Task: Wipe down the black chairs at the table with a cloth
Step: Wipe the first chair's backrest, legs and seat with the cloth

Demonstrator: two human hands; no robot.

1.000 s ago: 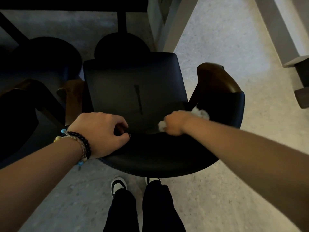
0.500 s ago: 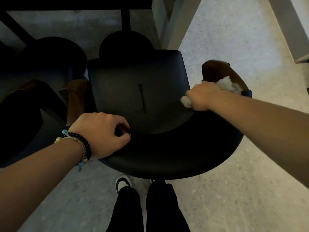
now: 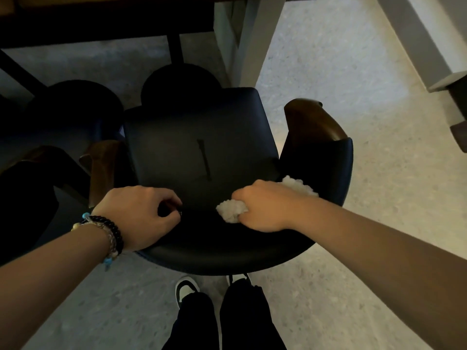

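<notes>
A black chair with brown wooden armrests stands right in front of me, seen from above its curved backrest. My right hand grips a bunched white cloth and presses it against the inner side of the backrest, just above the seat. My left hand, with bead bracelets at the wrist, curls its fingers over the top edge of the backrest at the left. A dark line marks the middle of the seat.
A second black chair stands to the left, half under the dark table. A pale post rises beyond the seat. Pale furniture legs are at the upper right. My shoes are below the chair on the speckled floor.
My right hand carried the cloth from the backrest's middle out to the right armrest, then swept back to the lower middle. My left hand kept its hold.
</notes>
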